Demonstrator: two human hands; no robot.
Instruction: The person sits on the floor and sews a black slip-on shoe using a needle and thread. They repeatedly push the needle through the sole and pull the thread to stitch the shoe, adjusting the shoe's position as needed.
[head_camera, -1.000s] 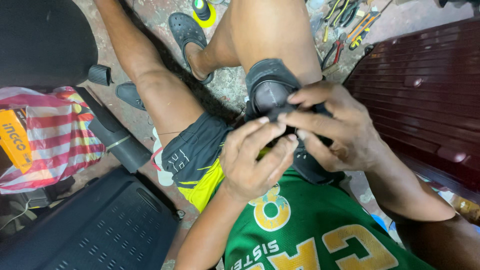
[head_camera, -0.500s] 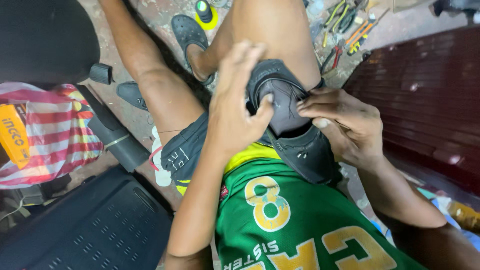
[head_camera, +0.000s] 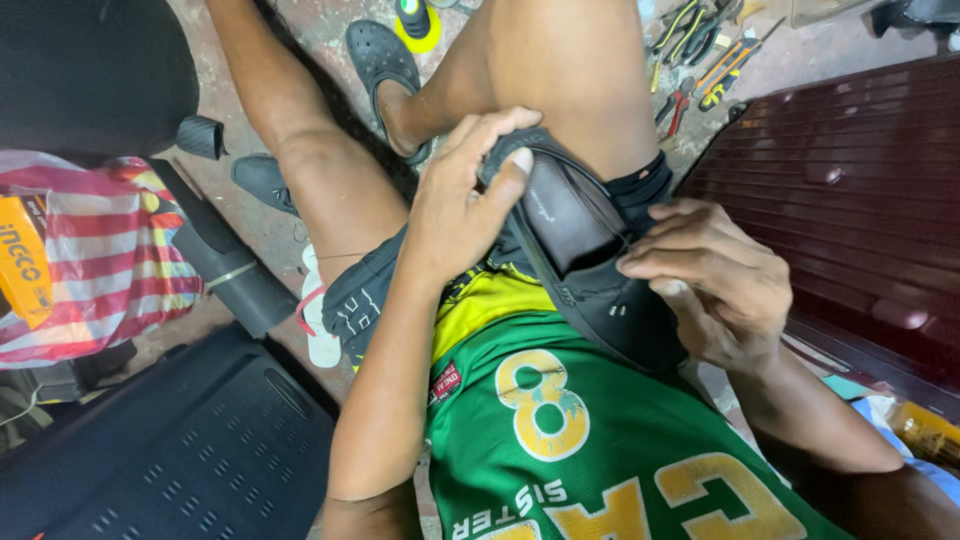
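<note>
Currently, centre of frame: a dark pouch (head_camera: 575, 225) lies on the seated person's lap, its long axis running from upper left to lower right. Left hand (head_camera: 462, 200) is at the pouch's upper-left end, fingers curled over the top edge, thumb pressed on the flap; partly closed and gripping. Right hand (head_camera: 715, 280) is at the lower-right end, fingers bent loosely, fingertips resting on the pouch's edge and strap; whether it clamps or only steadies, cannot tell. Both hands touch the pouch, one at each end. The pouch mouth looks pulled slightly open; contents not visible.

Surroundings: striped plastic bag (head_camera: 95, 255) at left with an orange box (head_camera: 22, 262) showing inside. Hand tools (head_camera: 705, 55) lie on the floor, upper right. Dark sandal (head_camera: 380, 70) at upper centre, black plastic case (head_camera: 170, 450) lower left.
</note>
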